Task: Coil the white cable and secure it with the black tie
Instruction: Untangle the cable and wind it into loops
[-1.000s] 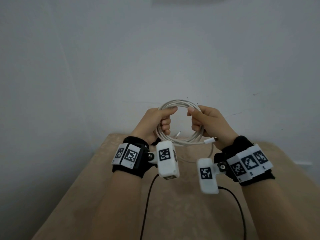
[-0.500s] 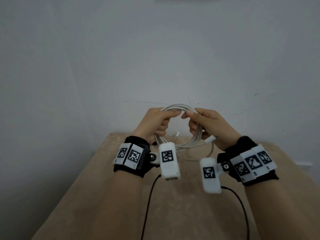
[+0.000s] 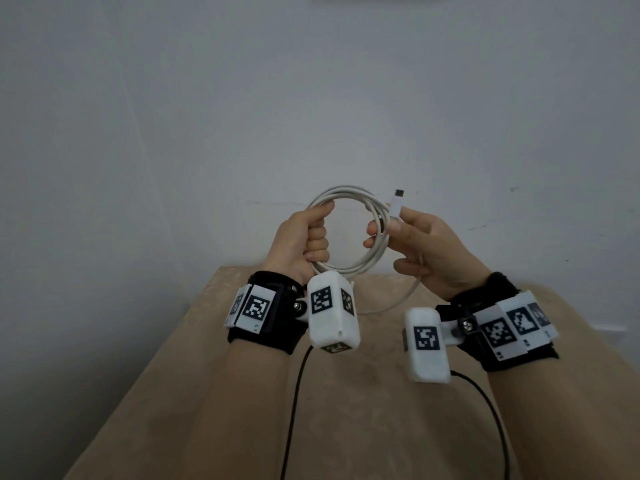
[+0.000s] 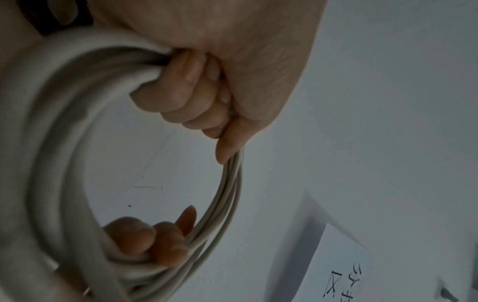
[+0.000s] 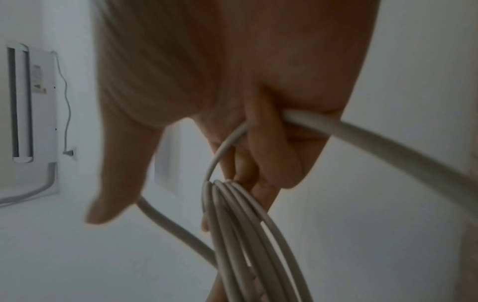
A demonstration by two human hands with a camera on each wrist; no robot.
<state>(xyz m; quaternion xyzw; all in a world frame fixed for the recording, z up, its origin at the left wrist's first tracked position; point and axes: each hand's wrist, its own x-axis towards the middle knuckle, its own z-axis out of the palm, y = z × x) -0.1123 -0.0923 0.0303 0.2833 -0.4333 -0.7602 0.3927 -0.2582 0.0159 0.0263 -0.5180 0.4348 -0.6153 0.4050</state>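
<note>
The white cable (image 3: 346,190) is wound into a round coil of several loops, held upright in the air above the table. My left hand (image 3: 304,237) grips the coil's left side in a fist; the left wrist view shows its fingers (image 4: 196,92) curled round the bundled strands (image 4: 51,163). My right hand (image 3: 415,247) holds the right side, with the cable's plug end (image 3: 396,204) sticking up above the thumb. One loose loop (image 3: 398,299) sags below the coil. The right wrist view shows the strands (image 5: 245,235) passing through that hand's fingers (image 5: 261,155). No black tie is in view.
A beige table (image 3: 346,427) lies below my forearms, against a plain white wall. Black cords (image 3: 294,410) run from the wrist cameras toward me. A white wall fixture with a cord (image 5: 33,102) and a sheet with writing (image 4: 344,282) show in the wrist views.
Both hands rose and moved apart to opposite sides of the coil. The plug end, which hung below my right hand, now points up above its thumb.
</note>
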